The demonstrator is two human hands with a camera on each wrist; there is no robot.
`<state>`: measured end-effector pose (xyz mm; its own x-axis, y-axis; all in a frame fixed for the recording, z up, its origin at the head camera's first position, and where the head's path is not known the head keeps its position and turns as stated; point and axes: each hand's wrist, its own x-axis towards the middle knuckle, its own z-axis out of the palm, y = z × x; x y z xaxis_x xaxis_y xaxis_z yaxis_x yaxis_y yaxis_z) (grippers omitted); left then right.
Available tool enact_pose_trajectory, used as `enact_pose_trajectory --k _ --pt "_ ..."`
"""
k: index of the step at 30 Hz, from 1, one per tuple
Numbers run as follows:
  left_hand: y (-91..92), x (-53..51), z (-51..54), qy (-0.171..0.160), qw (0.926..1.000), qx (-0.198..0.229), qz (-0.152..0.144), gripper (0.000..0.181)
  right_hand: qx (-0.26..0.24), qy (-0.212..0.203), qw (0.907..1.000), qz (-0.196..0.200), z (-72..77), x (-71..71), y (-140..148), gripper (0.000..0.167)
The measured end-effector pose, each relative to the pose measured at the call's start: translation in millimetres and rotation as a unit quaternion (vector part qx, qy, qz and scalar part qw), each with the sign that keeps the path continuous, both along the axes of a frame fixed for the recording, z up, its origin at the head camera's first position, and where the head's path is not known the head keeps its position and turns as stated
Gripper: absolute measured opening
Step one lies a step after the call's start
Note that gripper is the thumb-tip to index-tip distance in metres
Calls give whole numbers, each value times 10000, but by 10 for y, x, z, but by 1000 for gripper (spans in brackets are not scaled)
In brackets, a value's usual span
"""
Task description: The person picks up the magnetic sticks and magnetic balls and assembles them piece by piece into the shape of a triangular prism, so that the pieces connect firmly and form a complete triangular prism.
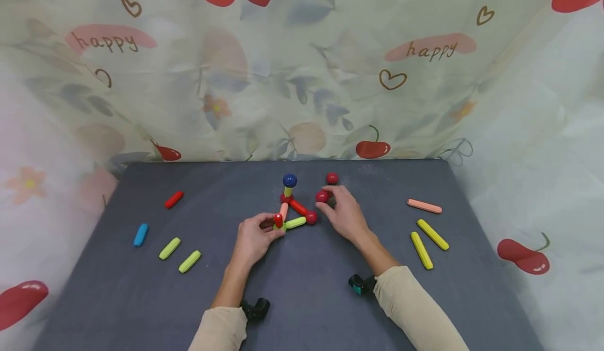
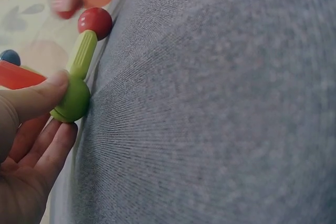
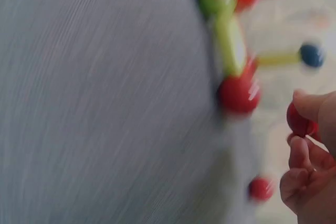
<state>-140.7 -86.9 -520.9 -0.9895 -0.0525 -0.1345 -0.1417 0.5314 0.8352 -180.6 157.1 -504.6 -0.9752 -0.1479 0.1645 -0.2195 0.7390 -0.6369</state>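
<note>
A triangular frame of sticks and balls stands mid-table. My left hand (image 1: 254,239) pinches its green ball (image 2: 74,100) between thumb and fingers; a red stick (image 1: 278,220) rises from that ball. A yellow-green stick (image 1: 295,222) joins it to a red ball (image 1: 311,217), and a pink stick (image 1: 283,210) leads back to another red ball. From that rear ball a short yellow stick (image 1: 288,191) stands upright with a blue ball (image 1: 290,180) on top. My right hand (image 1: 346,214) pinches a loose red ball (image 3: 299,120) right of the frame.
Another red ball (image 1: 332,178) lies behind my right hand. On the left are a red stick (image 1: 174,199), a blue stick (image 1: 140,234) and two yellow-green sticks (image 1: 190,261). To the right lie a pink stick (image 1: 424,206) and two yellow sticks (image 1: 421,250). A printed curtain (image 1: 264,120) hangs behind.
</note>
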Motion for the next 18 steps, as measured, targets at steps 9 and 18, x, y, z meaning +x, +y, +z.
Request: enact_pose_trajectory --k 9,18 --pt "9 -3 -23 292 9994 137 -106 41 -809 105 9887 1261 275 208 -484 46" --pt "-27 20 -32 416 9989 199 -56 44 -895 -168 9835 1565 250 249 -617 47"
